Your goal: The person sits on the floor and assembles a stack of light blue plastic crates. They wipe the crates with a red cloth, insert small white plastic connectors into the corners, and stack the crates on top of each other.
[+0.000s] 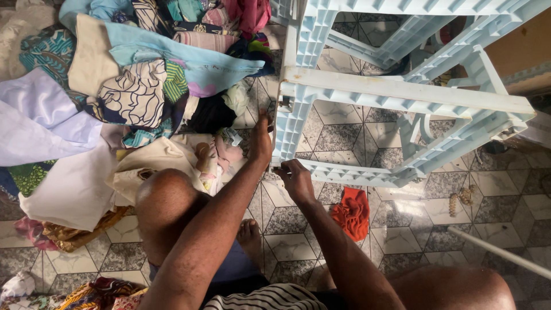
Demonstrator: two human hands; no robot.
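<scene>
A pale blue plastic table point(402, 95) lies tipped on its side on the tiled floor, its ribbed underside and legs facing me. My left hand point(261, 143) reaches up along the table's near left edge, fingers against the plastic by the floor. My right hand point(295, 179) rests on the lower rim of the table, fingers curled onto its edge. Whether either hand fully grips the rim is unclear. My bare knees and one foot point(249, 234) show below.
A big heap of mixed fabrics and clothes point(132, 86) covers the floor at left. An orange cloth point(351, 212) lies on the tiles beside my right arm. A white rod point(499, 252) crosses the lower right. A string of beads point(461, 198) lies near it.
</scene>
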